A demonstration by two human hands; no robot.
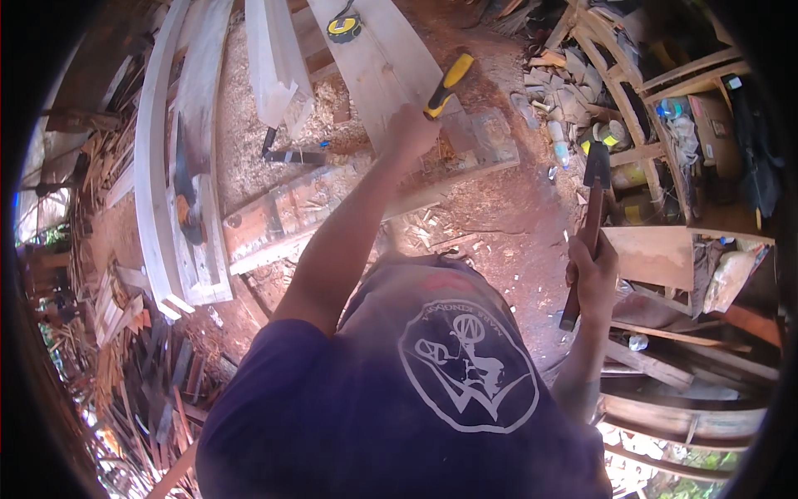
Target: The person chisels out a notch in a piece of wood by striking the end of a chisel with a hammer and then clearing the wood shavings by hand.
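My left hand (413, 131) is closed around a chisel (450, 83), low on its yellow and black handle. It is over the wide pale plank (378, 71), and the chisel's blade is hidden behind my fist. My right hand (594, 270) grips the wooden handle of a hammer (593, 216) out to the right. The hammer stands nearly upright in the picture, its dark metal head at the top, apart from the chisel. A yellow and black tape measure (343, 27) rests farther up the plank.
A worn timber beam (274, 224) lies below the plank. A dark metal square (291, 155) rests among wood shavings. Long pale boards (154, 166) and a hand saw (184, 191) are at left. Bottles (558, 141), wooden frames (652, 254) and scrap wood crowd the right side.
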